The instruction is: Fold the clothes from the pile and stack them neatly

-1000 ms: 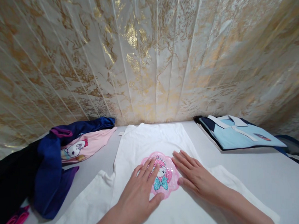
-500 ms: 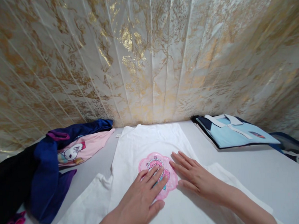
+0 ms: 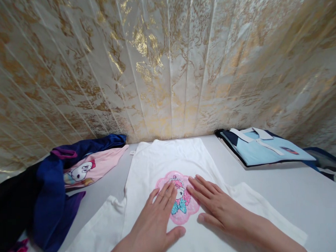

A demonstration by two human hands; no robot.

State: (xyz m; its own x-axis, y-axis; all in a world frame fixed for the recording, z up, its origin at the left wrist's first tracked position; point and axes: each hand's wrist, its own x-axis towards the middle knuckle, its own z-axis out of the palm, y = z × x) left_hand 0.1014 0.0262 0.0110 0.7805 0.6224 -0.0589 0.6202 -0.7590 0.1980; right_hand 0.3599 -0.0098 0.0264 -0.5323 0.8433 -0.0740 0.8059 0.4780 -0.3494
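Note:
A white T-shirt [image 3: 169, 157] lies spread flat on the grey table, its hem toward the wall and its sleeves out to both sides near me. A pink flower-shaped sequin patch [image 3: 180, 202] with a cartoon figure sits on its middle. My left hand [image 3: 158, 219] lies flat on the shirt with fingers stretched out, its fingertips on the patch's left part. My right hand [image 3: 213, 204] rests flat beside it, fingers apart, touching the patch's right edge. Neither hand holds anything.
A heap of dark blue, black and pink clothes [image 3: 53, 183] lies at the left, with a pink printed garment [image 3: 94, 167] on it. A folded light blue polo shirt [image 3: 265, 147] sits at the back right. A gold-patterned curtain [image 3: 165, 63] closes off the table's far edge.
My left hand slid right over the patch and has come back left, uncovering the cartoon figure. My right hand shifted slightly left, onto the patch's edge.

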